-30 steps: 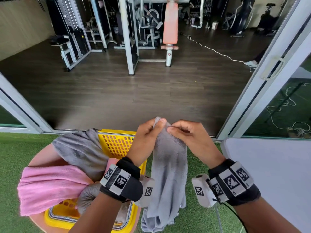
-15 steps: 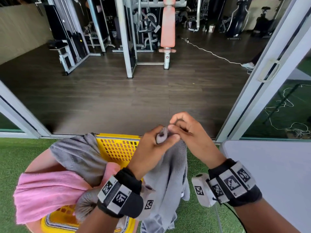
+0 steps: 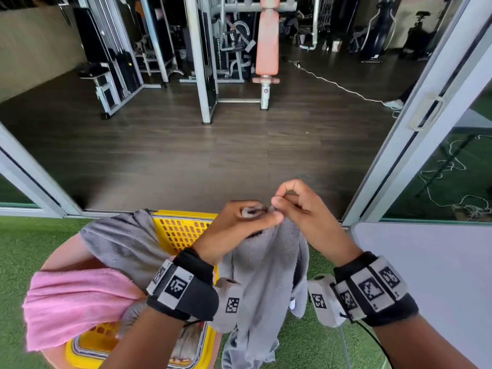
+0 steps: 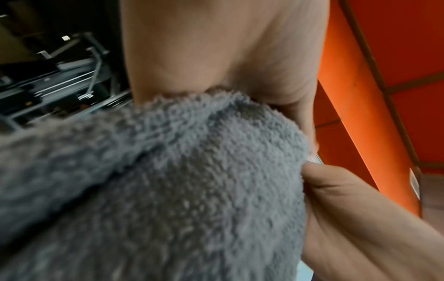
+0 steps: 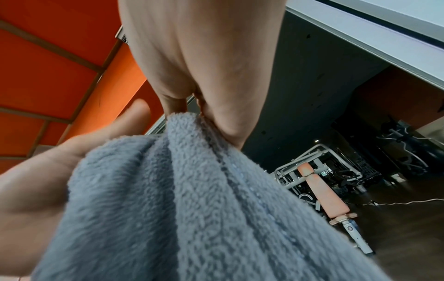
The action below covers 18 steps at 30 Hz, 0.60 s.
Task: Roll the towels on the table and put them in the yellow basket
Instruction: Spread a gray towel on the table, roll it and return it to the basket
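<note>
While raised side by side above the yellow basket (image 3: 183, 230), the grey towel's (image 3: 266, 275) top edge is pinched by the left hand (image 3: 234, 230) and right hand (image 3: 300, 217).

One grey towel (image 3: 262, 283), fluffy pile, is held in the air at its top edge and hangs down unrolled, its lower end bunched beside the yellow basket (image 3: 183, 230). The basket is perforated plastic and stands on a round pink surface. A second grey towel (image 3: 125, 243) is draped over the basket's far left rim. A pink towel (image 3: 74, 304) is draped over its left side, folded loosely. A rolled grey piece is seen inside the basket, mostly hidden.
</note>
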### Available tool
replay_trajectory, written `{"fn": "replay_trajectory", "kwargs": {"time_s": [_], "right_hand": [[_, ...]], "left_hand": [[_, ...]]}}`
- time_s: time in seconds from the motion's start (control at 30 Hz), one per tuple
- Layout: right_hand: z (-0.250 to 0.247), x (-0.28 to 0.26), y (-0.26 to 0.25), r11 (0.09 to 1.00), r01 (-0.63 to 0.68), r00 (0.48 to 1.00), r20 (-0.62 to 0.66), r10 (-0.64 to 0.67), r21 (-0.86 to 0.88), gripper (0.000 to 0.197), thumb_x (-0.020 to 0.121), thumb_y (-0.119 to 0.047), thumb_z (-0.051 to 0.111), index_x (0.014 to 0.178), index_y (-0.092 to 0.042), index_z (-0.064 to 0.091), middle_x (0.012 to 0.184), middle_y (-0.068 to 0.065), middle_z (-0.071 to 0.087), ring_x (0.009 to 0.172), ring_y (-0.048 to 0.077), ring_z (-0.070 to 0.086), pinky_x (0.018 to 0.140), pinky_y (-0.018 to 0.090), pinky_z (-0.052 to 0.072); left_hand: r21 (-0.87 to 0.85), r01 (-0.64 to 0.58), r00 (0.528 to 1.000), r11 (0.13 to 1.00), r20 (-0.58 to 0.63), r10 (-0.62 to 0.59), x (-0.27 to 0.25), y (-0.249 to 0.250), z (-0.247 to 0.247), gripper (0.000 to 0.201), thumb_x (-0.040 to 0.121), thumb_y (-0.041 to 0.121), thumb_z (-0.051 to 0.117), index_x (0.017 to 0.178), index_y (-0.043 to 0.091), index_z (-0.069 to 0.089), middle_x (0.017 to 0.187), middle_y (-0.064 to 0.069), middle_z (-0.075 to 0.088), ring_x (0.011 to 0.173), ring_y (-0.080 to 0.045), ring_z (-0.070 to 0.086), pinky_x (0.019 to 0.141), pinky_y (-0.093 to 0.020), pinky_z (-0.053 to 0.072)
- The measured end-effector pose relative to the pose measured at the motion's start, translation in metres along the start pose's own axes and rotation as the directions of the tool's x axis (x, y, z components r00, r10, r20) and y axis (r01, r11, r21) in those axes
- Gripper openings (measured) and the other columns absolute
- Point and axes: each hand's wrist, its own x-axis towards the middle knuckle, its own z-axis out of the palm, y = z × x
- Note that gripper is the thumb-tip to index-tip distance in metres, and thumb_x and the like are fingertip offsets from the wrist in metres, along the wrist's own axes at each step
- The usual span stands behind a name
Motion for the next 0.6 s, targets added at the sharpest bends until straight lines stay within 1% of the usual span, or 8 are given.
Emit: {"fn": "replay_trajectory", "kwargs": {"time_s": [0.07,0.17,0.23,0.3,0.37,0.43,0.5,0.6], "right_hand": [[0.001,-0.003,0.003,1.0,-0.023,1.0,0.015,0.023,-0.02,0.012,0.098,-0.013,0.056,0.098,-0.001,0.054,0.072,0.004,0.055,0.063,0.009,0.044,0.06,0.019,0.035],[0.001,-0.013,0.016,0.994,-0.044,0.994,0.093,0.053,-0.099,0.019,0.099,-0.02,0.056,0.091,-0.005,0.062,0.074,0.006,0.053,0.07,0.01,0.045,0.065,0.024,0.036],[-0.001,-0.02,0.021,0.991,-0.061,0.991,0.112,0.075,-0.12,0.022,0.098,-0.024,0.056,0.088,-0.007,0.064,0.071,0.004,0.049,0.068,0.01,0.043,0.065,0.025,0.035],[-0.003,-0.022,0.02,0.992,-0.055,0.994,0.088,0.066,-0.115,0.021,0.098,-0.022,0.056,0.087,-0.007,0.064,0.069,-0.001,0.045,0.064,0.009,0.039,0.061,0.023,0.033],[-0.003,-0.017,0.014,0.995,-0.023,0.998,0.051,0.029,-0.101,0.015,0.097,-0.018,0.058,0.091,-0.006,0.065,0.069,0.006,0.047,0.065,0.01,0.04,0.061,0.023,0.034],[-0.001,-0.008,0.007,0.999,-0.001,0.999,0.042,0.003,-0.052,0.008,0.096,-0.015,0.059,0.1,-0.009,0.063,0.074,0.021,0.058,0.067,0.018,0.045,0.064,0.031,0.037],[0.0,-0.002,0.008,1.0,-0.028,0.998,0.048,0.028,-0.001,0.011,0.096,-0.014,0.061,0.106,-0.012,0.059,0.079,0.031,0.06,0.068,0.022,0.046,0.065,0.035,0.036],[-0.001,-0.007,0.019,0.997,-0.071,0.996,0.048,0.072,-0.021,0.006,0.095,-0.018,0.063,0.098,-0.014,0.065,0.082,0.015,0.065,0.076,0.015,0.052,0.073,0.032,0.039]], "left_hand": [[-0.069,0.013,1.0,0.997,-0.007,-0.014,0.0,-0.001,-0.006,0.037,0.09,0.015,0.064,0.064,0.007,0.039,0.068,-0.008,0.023,0.064,-0.014,0.025,0.056,-0.029,0.02],[-0.193,0.022,0.989,0.981,-0.137,-0.049,0.006,-0.005,-0.025,0.037,0.091,0.019,0.061,0.068,0.003,0.038,0.068,-0.014,0.022,0.065,-0.028,0.021,0.06,-0.039,0.015],[-0.195,0.01,0.972,0.981,-0.228,-0.055,0.009,-0.007,-0.036,0.045,0.09,0.026,0.062,0.074,-0.007,0.035,0.069,-0.018,0.026,0.066,-0.033,0.023,0.06,-0.043,0.017],[-0.111,-0.004,0.959,0.994,-0.283,-0.028,0.009,-0.011,-0.038,0.049,0.09,0.033,0.062,0.072,-0.004,0.035,0.067,-0.022,0.026,0.063,-0.034,0.026,0.06,-0.046,0.023],[-0.016,-0.008,0.973,1.0,-0.231,0.004,0.003,-0.011,-0.026,0.041,0.088,0.039,0.061,0.07,0.005,0.048,0.064,-0.016,0.041,0.062,-0.02,0.038,0.061,-0.035,0.034],[-0.002,0.0,0.998,1.0,-0.058,0.0,-0.003,-0.011,-0.009,0.029,0.088,0.036,0.064,0.076,0.01,0.058,0.069,-0.001,0.048,0.069,-0.01,0.043,0.064,-0.025,0.036],[-0.022,0.005,1.0,1.0,0.031,-0.005,-0.005,-0.014,0.0,0.032,0.09,0.024,0.067,0.075,-0.002,0.054,0.071,-0.007,0.041,0.07,-0.015,0.037,0.064,-0.032,0.031],[-0.133,-0.003,0.994,0.991,-0.106,-0.011,-0.002,-0.021,-0.008,0.038,0.091,0.018,0.064,0.073,-0.009,0.044,0.073,-0.01,0.035,0.072,-0.02,0.032,0.066,-0.035,0.027]]}}
